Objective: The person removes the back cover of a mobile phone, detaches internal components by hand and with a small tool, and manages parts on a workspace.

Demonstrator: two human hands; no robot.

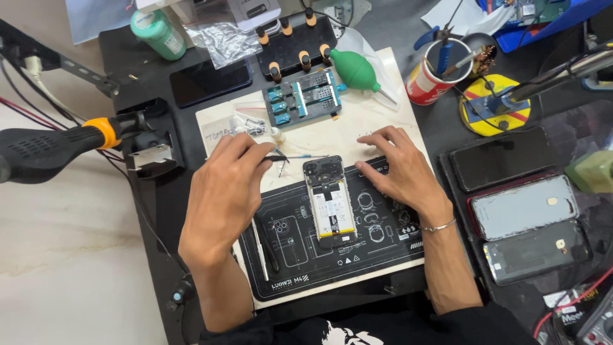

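The left hand (225,185) pinches thin tweezers (281,158) just beside the opened phone (329,203) on the black mat (383,255). The right hand (397,167) lies spread, fingertips on the mat. A red can (423,84) behind holds tools.

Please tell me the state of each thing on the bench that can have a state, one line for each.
Phone: lying flat, back cover off, battery showing.
Left hand: gripping a thin screwdriver that points right.
Right hand: empty, fingers spread on the mat.
Three spare phones: lying flat at right, screens dark or backs up.
Red can: upright, tools standing in it.
Green blower: lying on its side.
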